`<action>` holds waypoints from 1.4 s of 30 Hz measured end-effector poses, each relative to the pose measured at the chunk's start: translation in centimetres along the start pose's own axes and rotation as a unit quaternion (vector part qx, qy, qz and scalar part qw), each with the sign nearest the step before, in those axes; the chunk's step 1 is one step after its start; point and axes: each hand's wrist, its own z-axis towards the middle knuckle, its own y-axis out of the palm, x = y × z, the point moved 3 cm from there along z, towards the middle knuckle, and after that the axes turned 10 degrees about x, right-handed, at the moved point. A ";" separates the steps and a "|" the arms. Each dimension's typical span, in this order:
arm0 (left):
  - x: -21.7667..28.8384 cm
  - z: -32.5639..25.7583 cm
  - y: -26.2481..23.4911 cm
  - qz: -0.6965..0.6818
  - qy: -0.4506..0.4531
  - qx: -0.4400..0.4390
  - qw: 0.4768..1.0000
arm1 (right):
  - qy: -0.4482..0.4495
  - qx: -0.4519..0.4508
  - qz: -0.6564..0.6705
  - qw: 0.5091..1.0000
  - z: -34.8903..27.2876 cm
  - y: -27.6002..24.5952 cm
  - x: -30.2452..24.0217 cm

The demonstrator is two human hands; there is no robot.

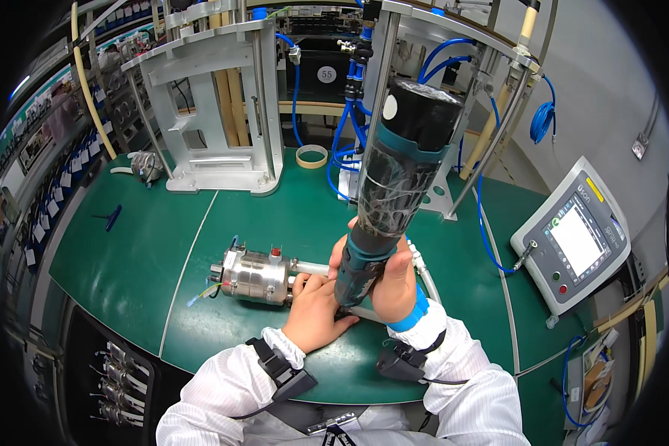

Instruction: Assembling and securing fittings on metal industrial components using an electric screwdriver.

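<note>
A teal and black cordless power screwdriver (391, 186) stands nearly upright in my right hand (395, 291), whose fingers wrap round its narrow lower part. The tool's tip points down beside my left hand (314, 314) and is hidden. My left hand's fingers curl over the white hose (367, 314), close to a shiny steel cylinder (256, 276) lying on its side on the green bench. A second white hose (311, 267) leaves the cylinder just above my left fingers. Short coloured wires (207, 293) with a clear plug come from the cylinder's left end.
Two metal press frames (208, 111) with blue air tubes (297, 111) stand at the back. A tape roll (311, 156) and a blue-handled hex key (113, 218) lie on the bench (119, 267). A tester with a screen (576, 238) stands at right. More cylinders (119, 390) sit in a dark bin at lower left.
</note>
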 end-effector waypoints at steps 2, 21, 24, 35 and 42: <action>0.0 0.1 0.2 0.001 -0.002 -0.001 1.000 | -0.017 0.014 0.012 1.000 -0.1 -0.3 0.4; -2.0 -1.1 2.6 -0.072 -0.027 0.037 0.996 | -0.067 -0.047 -0.137 0.987 -1.2 0.8 -1.0; -2.6 -1.2 3.2 -0.095 -0.060 0.002 0.994 | -0.081 -0.027 -0.146 0.986 -0.9 0.6 -0.7; -1.8 -0.4 2.6 -0.081 -0.060 -0.012 0.995 | 0.012 -0.002 -0.038 0.999 -0.7 0.1 -0.3; -2.7 -1.0 3.6 -0.087 -0.080 0.005 0.993 | -0.037 -0.003 -0.085 0.996 -0.7 0.2 -0.8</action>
